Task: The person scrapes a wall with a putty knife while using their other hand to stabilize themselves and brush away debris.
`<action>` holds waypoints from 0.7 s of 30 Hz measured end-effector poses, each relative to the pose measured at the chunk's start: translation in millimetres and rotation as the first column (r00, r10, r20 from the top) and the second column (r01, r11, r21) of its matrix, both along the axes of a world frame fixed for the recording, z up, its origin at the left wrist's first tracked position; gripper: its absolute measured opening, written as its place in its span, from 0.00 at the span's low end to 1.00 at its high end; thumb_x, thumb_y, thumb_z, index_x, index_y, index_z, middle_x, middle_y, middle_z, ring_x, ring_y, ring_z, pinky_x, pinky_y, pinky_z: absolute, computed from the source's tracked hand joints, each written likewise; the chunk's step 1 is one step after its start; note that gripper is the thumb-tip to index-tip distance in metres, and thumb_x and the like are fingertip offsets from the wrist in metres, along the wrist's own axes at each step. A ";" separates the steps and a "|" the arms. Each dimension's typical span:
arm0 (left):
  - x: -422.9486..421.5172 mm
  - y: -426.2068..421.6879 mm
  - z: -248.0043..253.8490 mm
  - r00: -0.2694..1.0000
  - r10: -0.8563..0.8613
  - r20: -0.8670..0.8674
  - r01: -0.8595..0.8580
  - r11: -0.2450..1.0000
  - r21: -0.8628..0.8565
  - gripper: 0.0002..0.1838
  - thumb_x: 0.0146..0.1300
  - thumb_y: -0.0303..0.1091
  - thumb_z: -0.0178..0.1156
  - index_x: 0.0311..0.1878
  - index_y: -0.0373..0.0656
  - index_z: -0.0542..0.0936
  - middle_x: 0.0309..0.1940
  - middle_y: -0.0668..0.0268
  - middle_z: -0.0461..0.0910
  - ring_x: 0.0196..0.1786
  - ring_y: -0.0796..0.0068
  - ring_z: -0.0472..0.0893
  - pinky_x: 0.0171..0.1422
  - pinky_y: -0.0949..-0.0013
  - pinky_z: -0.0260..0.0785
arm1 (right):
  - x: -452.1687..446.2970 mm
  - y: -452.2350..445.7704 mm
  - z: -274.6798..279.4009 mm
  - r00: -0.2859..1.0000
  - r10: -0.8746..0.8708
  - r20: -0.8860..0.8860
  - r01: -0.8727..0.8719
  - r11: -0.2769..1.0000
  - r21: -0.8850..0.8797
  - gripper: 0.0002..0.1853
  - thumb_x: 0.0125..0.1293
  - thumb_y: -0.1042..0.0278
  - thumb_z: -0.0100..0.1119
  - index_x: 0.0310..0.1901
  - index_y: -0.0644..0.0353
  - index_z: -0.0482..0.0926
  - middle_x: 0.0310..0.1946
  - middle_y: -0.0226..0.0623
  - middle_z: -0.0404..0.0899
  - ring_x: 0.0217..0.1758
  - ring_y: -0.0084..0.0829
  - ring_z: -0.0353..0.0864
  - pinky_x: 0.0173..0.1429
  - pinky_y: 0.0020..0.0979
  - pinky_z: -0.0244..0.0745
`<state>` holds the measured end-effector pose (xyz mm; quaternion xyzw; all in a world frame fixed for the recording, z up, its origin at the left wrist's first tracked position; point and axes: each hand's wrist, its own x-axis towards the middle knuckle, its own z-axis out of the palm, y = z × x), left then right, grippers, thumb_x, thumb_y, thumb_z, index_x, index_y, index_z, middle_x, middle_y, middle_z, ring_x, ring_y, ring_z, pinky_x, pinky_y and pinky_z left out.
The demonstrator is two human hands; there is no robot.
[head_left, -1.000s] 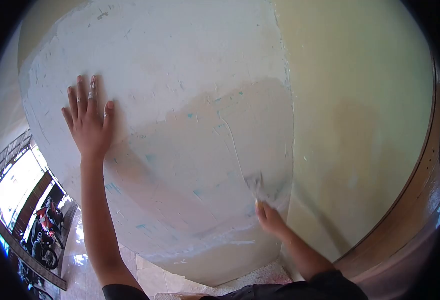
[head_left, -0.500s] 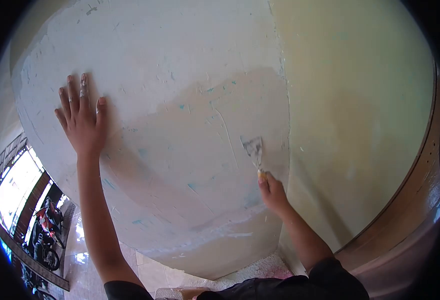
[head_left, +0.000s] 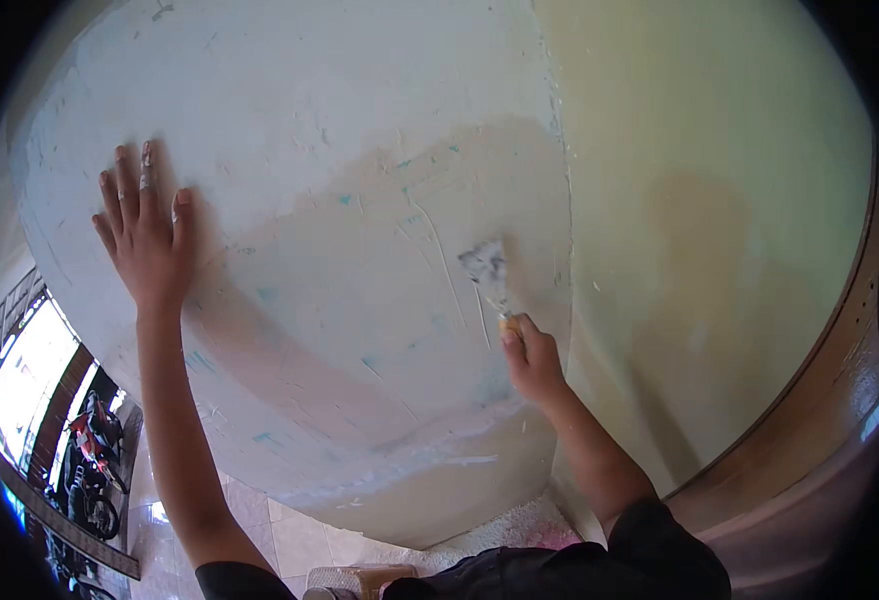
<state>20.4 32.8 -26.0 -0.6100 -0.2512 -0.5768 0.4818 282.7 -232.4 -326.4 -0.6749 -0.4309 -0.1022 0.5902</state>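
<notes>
My left hand (head_left: pixel 152 250) lies flat on the pale wall (head_left: pixel 260 120), fingers spread, with white smears on some of them. In my right hand (head_left: pixel 535 362) is a putty knife (head_left: pixel 484 264), gripped by its wooden handle. Its blade is at the wall surface, marked with white and dark patches; whether it touches cannot be made out. Around the blade the wall has thin raised ridges, blue-green flecks and a darker, greyish area. White streaks run along the wall's lower part.
A yellowish wall (head_left: pixel 700 130) meets the pale one at a corner on the right. Beyond it is a brown wooden edge (head_left: pixel 810 390). At lower left, motorcycles (head_left: pixel 95 440) stand near a bright opening. Below are floor tiles (head_left: pixel 260 525) and a box-like object (head_left: pixel 360 578).
The putty knife has moved up and slightly left, and a fresh ridge shows beside its blade. My left hand stays flat on the wall while the view has shifted slightly.
</notes>
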 end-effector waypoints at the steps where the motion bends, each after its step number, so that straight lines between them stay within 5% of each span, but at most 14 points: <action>1: -1.0 1.5 0.7 1.000 0.008 0.006 -0.008 1.000 0.016 0.33 0.70 0.64 0.39 0.75 0.65 0.59 0.78 0.72 0.51 0.80 0.61 0.47 0.79 0.41 0.38 | -1.6 4.8 -5.7 1.000 -0.004 -0.005 0.004 1.000 0.000 0.19 0.72 0.53 0.49 0.43 0.65 0.72 0.18 0.46 0.74 0.24 0.51 0.78 0.29 0.43 0.71; 3: 0.3 3.1 1.0 1.000 0.002 0.000 -0.002 1.000 0.021 0.33 0.70 0.64 0.39 0.75 0.65 0.59 0.78 0.73 0.51 0.80 0.63 0.47 0.79 0.42 0.38 | -3.5 19.2 -40.7 0.997 -0.072 -0.008 0.071 0.992 -0.105 0.20 0.71 0.52 0.49 0.46 0.66 0.73 0.19 0.49 0.76 0.27 0.53 0.79 0.31 0.45 0.73; 6: 0.7 5.7 -0.8 1.000 -0.018 0.003 0.018 0.999 0.046 0.33 0.71 0.63 0.36 0.76 0.65 0.54 0.78 0.73 0.48 0.80 0.65 0.45 0.80 0.41 0.34 | -16.2 5.1 -166.9 0.997 -0.078 -0.017 0.065 0.918 -0.391 0.22 0.72 0.50 0.47 0.48 0.65 0.73 0.22 0.49 0.78 0.29 0.54 0.80 0.34 0.49 0.74; 8: 1.9 4.3 -0.6 1.000 -0.010 0.017 0.009 1.000 0.025 0.34 0.70 0.65 0.35 0.76 0.66 0.54 0.78 0.73 0.48 0.80 0.66 0.45 0.80 0.42 0.34 | -31.9 -23.3 -242.3 0.989 0.025 -0.145 -0.070 0.946 -0.316 0.20 0.72 0.50 0.48 0.47 0.63 0.73 0.23 0.47 0.79 0.28 0.52 0.81 0.34 0.48 0.74; 11: 2.0 13.7 1.5 0.999 -0.043 0.007 0.042 0.993 0.110 0.34 0.69 0.66 0.34 0.76 0.67 0.54 0.78 0.74 0.49 0.80 0.66 0.45 0.80 0.42 0.34 | -35.7 -41.2 -236.4 0.987 0.037 -0.156 -0.067 0.979 -0.194 0.19 0.72 0.50 0.48 0.46 0.60 0.73 0.23 0.46 0.78 0.27 0.51 0.80 0.33 0.45 0.74; 17: 2.4 18.1 1.9 0.998 -0.055 0.006 0.054 0.992 0.111 0.35 0.69 0.67 0.34 0.76 0.66 0.54 0.78 0.74 0.49 0.80 0.66 0.45 0.80 0.43 0.33 | -16.9 0.5 -36.5 0.995 0.099 0.004 -0.098 0.992 -0.078 0.17 0.70 0.54 0.52 0.44 0.62 0.72 0.19 0.47 0.75 0.25 0.51 0.79 0.30 0.44 0.71; 21: 2.3 22.5 4.5 0.996 -0.087 0.005 0.085 0.987 0.137 0.36 0.67 0.68 0.34 0.75 0.66 0.59 0.77 0.74 0.52 0.80 0.67 0.47 0.80 0.44 0.35 | -24.0 15.3 -60.7 0.999 0.038 -0.024 -0.042 0.971 -0.236 0.18 0.71 0.52 0.49 0.44 0.63 0.72 0.20 0.47 0.76 0.26 0.52 0.79 0.31 0.47 0.72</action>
